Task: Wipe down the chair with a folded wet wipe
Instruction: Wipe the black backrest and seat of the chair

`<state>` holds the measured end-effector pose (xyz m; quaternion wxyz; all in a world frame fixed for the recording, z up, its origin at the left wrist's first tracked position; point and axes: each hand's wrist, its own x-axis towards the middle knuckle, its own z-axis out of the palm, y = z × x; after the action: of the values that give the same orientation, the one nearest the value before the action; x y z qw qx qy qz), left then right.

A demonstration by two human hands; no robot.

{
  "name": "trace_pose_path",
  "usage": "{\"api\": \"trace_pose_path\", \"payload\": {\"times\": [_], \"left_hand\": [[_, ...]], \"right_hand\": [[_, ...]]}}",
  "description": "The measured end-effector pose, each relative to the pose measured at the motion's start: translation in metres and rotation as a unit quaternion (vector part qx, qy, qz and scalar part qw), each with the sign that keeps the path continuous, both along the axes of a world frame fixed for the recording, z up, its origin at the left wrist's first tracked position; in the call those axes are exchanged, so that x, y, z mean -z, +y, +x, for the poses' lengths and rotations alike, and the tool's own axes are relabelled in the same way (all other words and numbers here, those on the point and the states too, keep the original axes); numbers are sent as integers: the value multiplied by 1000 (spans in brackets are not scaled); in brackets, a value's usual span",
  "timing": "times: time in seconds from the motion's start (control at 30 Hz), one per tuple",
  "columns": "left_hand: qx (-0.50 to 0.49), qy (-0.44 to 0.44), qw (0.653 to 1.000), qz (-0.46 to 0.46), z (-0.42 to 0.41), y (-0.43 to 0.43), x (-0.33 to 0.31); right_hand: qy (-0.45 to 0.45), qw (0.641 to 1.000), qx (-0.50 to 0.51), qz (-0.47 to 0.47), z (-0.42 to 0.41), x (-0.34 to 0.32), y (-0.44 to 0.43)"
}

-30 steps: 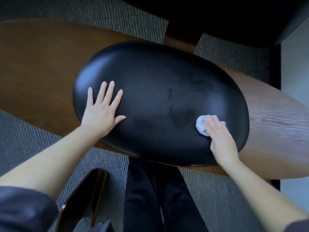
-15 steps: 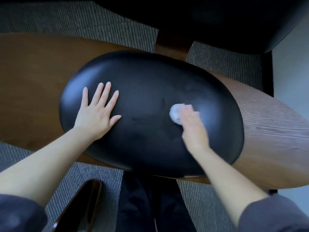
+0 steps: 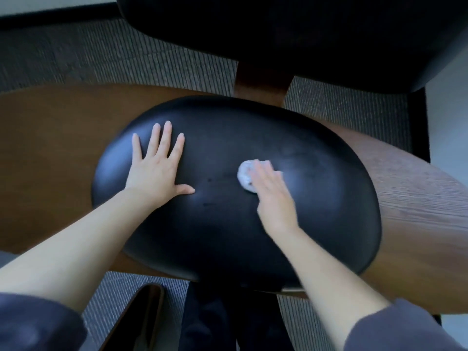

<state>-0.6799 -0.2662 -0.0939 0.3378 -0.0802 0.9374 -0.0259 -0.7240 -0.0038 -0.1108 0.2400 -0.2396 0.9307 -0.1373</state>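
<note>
1. Left hand [image 3: 154,173]: lies palm down with fingers straight and spread, on the left part of the black seat cushion [image 3: 228,236], close to its left edge. It holds nothing. Judgement: it braces the chair.
2. Seat cushion: an oval pad set in a wooden shell [image 3: 417,211]. Faint dull streaks show near its centre. I cannot tell whether they are damp trails or marks.
3. Wet wipe [image 3: 245,178]: a small white wad on the cushion, just right of centre. Only its left part shows, since the rest is under the fingers.
4. Right hand [image 3: 274,198]: its fingers lie extended over the wipe and press it onto the cushion rather than gripping it. Motion blur hides the thumb.
5. Step in hand: wiping the seat, mid-stroke. Judgement: the next move calls for steady downward pressure while the wipe goes toward the right and near edges. The left hand must also shift, so the patch beneath it gets wiped. The shell looks not yet done.
6. Hidden or unclear:
   - The wipe's fold cannot be confirmed.
   - The dark upholstered part [image 3: 278,34] at the top edge is cut off and is probably the backrest.
   - The shell runs out of frame on the left.
   - A dark wooden object [image 3: 136,320] at the lower left is cropped and unidentified.
</note>
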Motion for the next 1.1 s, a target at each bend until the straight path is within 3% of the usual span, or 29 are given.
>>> {"api": "trace_pose_path", "payload": {"times": [0.07,0.13,0.27,0.37,0.47,0.5,0.6,0.73,0.83,0.97,1.1], "left_hand": [[4,-7,1000,2,-2,2,0],[4,-12,1000,3,-1,2,0],[3,-13,1000,1,-1,2,-1],[12,-8,1000,4,0,2,0],[14,43,998,34,7,-11,0],[6,65,997,39,10,-20,-2],[-19,88,995,34,23,-50,-6],[-16,79,995,51,38,-71,-9],[-12,78,995,67,54,-86,-18],[41,61,995,63,85,-106,-32],[106,28,993,52,107,-118,-39]], "right_hand": [[21,994,92,49,-36,-3,43],[41,988,107,105,-58,-2,62],[41,984,131,111,-54,4,21],[11,1000,-8,4,-28,12,-38],[5,980,-190,-60,-17,13,-62],[-6,981,-185,-52,-23,14,-52],[18,999,-22,46,-56,22,11],[41,987,92,126,-82,16,37],[40,993,90,72,-55,11,-16],[0,995,-54,-86,12,15,-117],[-29,933,-270,-235,57,9,-151]]}}
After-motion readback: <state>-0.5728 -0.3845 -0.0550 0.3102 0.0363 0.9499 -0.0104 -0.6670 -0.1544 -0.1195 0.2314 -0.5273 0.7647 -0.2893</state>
